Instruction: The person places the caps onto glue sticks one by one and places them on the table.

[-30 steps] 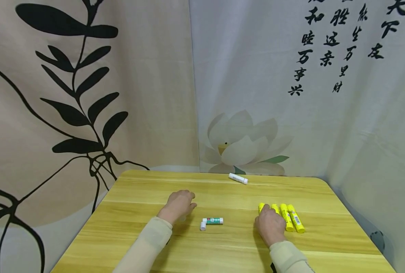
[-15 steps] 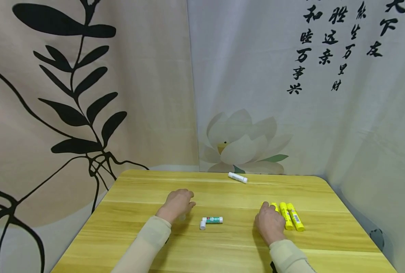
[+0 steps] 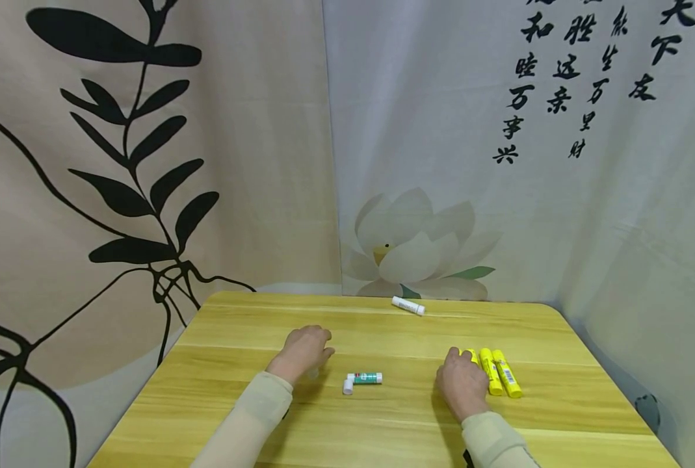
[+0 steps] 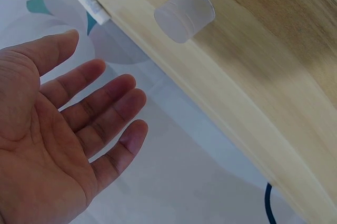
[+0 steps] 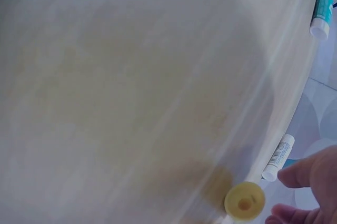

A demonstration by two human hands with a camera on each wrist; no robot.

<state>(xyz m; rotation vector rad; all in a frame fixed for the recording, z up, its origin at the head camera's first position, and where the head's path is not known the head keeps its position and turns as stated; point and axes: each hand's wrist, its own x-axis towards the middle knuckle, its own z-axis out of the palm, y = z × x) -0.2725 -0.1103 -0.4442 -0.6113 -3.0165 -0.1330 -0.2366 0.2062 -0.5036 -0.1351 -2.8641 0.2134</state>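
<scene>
My left hand [image 3: 303, 353] hovers over the left middle of the table, palm up front and fingers relaxed and spread in the left wrist view. Beyond its fingertips there stands a short white cylinder [image 4: 184, 14]. Over the left part of a row of yellow glue sticks [image 3: 491, 372] reaches my right hand [image 3: 463, 385], hiding part of them. In the right wrist view its thumb and fingers are apart, just beside the round end of one yellow glue stick [image 5: 245, 201]. Between the hands lies a green-and-white glue stick [image 3: 368, 378], with a small white cylinder [image 3: 348, 387] at its left end.
A white glue stick [image 3: 408, 306] lies near the far edge of the wooden table [image 3: 253, 312]. Behind the table hang printed cloths [image 3: 277, 162] with a dark plant, a lotus and brush lettering.
The yellow end that showed left of my right fingers is now covered by that hand. Otherwise both hands have barely moved, and the other glue sticks lie as before.
</scene>
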